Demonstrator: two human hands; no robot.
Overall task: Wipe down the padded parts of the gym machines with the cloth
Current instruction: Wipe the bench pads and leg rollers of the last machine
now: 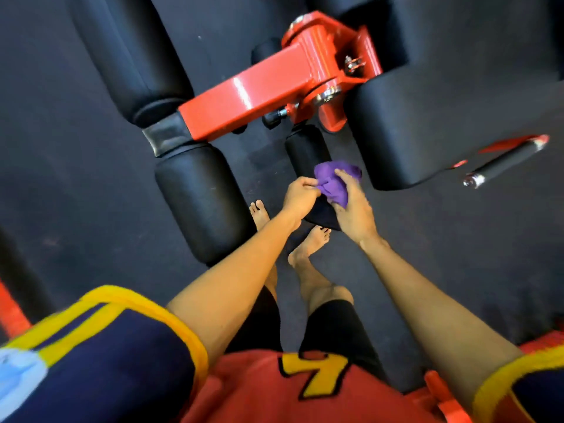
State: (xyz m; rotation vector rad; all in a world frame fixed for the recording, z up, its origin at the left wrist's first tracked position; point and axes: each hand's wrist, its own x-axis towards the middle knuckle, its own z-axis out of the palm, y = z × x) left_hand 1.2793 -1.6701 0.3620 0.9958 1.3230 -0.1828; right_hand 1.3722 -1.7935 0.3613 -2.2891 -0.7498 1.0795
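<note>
A dark rubber floor (76, 178) fills the view, with a gym machine standing on it. The largest padded part is a broad black seat pad (412, 123) at the right, next to a red steel arm (259, 96) that runs diagonally across the middle. At the arm's left end, 2 long black roller pads sit end to end, the upper one (131, 56) and the lower one (201, 203). A black-gripped handle (503, 163) with a chrome tip juts out past the seat pad's right edge. A smaller black roller pad (306, 154) hangs below the arm's pivot, between the lower long roller and the seat pad. The person wears a red jersey (268, 392) bearing a yellow 7 and stands barefoot just under this small pad. The right hand (354, 209) lies palm down on it, fingers curled round a bunched purple cloth (332, 181) held against the pad's surface. The left hand (300, 196), fingers curled in, pinches the cloth's left edge.
</note>
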